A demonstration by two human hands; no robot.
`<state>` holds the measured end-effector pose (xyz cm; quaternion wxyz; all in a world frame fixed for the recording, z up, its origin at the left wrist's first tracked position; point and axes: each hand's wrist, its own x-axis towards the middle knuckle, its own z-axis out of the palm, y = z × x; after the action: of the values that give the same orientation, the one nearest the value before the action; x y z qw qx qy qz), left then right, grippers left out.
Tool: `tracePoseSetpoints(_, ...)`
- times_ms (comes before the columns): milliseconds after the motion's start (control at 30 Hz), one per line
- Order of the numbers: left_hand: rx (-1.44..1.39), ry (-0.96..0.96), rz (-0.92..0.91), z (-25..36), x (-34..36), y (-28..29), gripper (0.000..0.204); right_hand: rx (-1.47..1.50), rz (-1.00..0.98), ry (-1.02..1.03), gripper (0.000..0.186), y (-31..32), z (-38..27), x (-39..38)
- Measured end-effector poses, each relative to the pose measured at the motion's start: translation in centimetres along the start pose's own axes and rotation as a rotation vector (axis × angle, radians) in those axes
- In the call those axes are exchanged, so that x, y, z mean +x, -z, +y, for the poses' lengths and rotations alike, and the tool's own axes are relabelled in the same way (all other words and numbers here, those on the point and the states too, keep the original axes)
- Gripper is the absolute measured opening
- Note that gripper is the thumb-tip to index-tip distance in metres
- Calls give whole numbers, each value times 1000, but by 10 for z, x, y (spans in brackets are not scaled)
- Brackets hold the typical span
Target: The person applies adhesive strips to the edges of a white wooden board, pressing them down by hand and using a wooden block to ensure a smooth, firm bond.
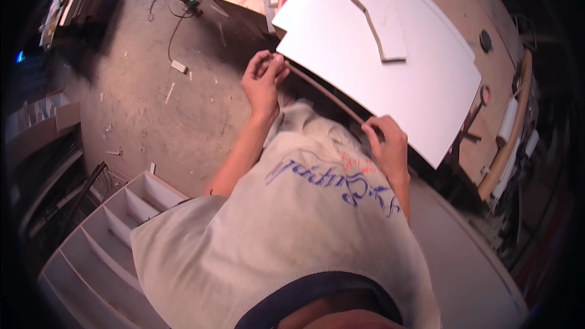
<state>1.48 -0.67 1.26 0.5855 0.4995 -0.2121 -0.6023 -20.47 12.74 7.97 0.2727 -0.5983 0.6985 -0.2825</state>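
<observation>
My left hand [261,82] pinches one end of a long thin brown strip [323,91] at the near left edge of a large white board [439,106]. My right hand [389,141] grips the strip farther right with finger and thumb, beside the board's near edge. The strip runs roughly parallel to that edge, above a dark gap; whether it touches the board is unclear. On the board lies a narrow bent offcut [376,33] with a pale piece beside it.
The wooden bench [487,73] holds a black round object [485,39], dark tools and rolls [507,120] at right. On the concrete floor [134,67] lie a cable, scraps and a small block [179,67]. A white compartmented unit [100,207] stands lower left, a pale panel [463,250] lower right.
</observation>
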Motion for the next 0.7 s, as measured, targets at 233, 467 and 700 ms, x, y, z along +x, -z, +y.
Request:
tracePoseSetpoints(233, -64, -187, -12, 16, -1, 2, 20, 274, -183, -119, 11, 21, -4, 10)
tracePoseSetpoints(467, -400, -275, -5, 87, 26, 8, 29, 380, -362, -32, 27, 3, -17, 26)
tracePoseSetpoints(700, -102, -6, -422, 88, 75, 1, 33, 842, -469, -220, 28, -86, -88, 115)
